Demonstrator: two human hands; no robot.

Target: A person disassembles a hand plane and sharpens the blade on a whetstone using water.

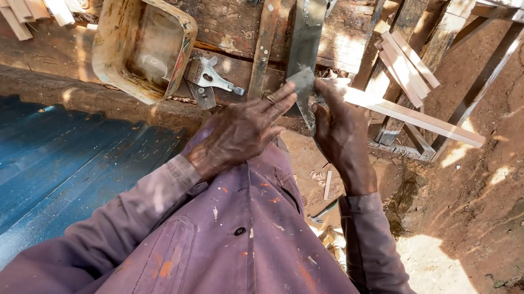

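- The left hand [237, 131] is lying flat, fingers stretched out and together, fingertips pressing down on the flat grey metal blade [303, 83]; it is not gripping anything.
- The right hand [339, 130] is curling round the blade's near end from the right, its thumb resting on top.
- The blade is sitting at the near end of the long dark grey sharpening stone [305, 35], just ahead of both sets of fingertips and about equally near each hand.
- The stone's long axis is running straight away from the person across the worn wooden bench [57, 54], beside the dented metal tin [109, 59].
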